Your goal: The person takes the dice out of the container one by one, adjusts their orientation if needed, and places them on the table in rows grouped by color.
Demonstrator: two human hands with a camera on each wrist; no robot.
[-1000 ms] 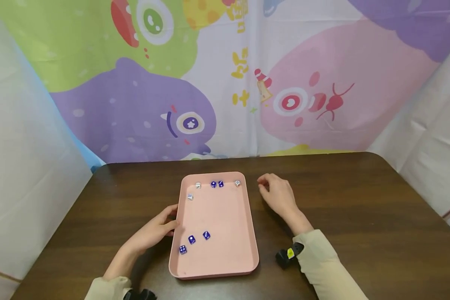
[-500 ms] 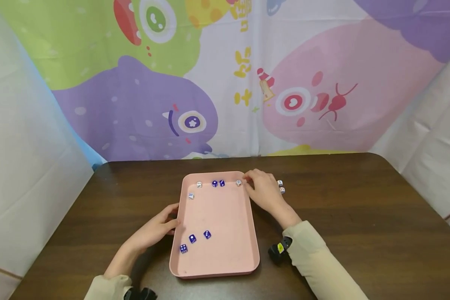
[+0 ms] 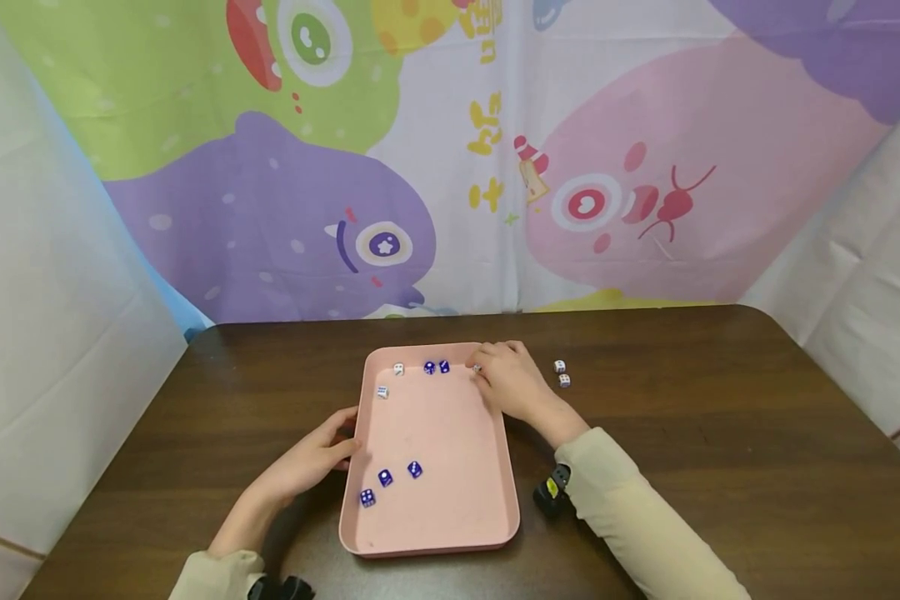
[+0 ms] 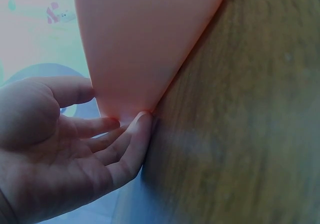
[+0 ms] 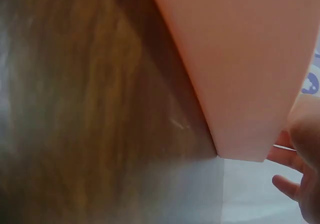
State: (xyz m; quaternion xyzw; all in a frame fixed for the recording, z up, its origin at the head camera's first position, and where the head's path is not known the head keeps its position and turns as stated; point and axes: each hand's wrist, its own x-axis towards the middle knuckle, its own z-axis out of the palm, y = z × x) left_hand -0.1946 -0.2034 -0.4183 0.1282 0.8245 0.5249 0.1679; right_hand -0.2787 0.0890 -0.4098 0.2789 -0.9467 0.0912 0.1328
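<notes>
A pink rectangular tray (image 3: 450,433) lies on the table, with blue and white dice in it. My left hand (image 3: 311,458) holds the tray's left side; in the left wrist view its thumb and fingertips meet the outer wall (image 4: 140,44). At the far right corner my right hand (image 3: 513,382) reaches over the rim, thumb and forefinger around a white die (image 3: 477,368). Whether they pinch it I cannot tell. Two blue dice (image 3: 444,367) sit left of it. Two more white dice (image 3: 382,392) lie near the far left corner. Several blue dice (image 3: 386,477) lie near front left.
Two white dice (image 3: 560,367) lie on the brown table (image 3: 690,433), right of the right hand. A cartoon-printed cloth (image 3: 285,225) hangs behind the table. A black wrist camera (image 3: 551,492) sits below the right cuff.
My right hand has moved left from the table beside the tray to the white die in its far right corner, uncovering two white dice on the table. My left hand stays put.
</notes>
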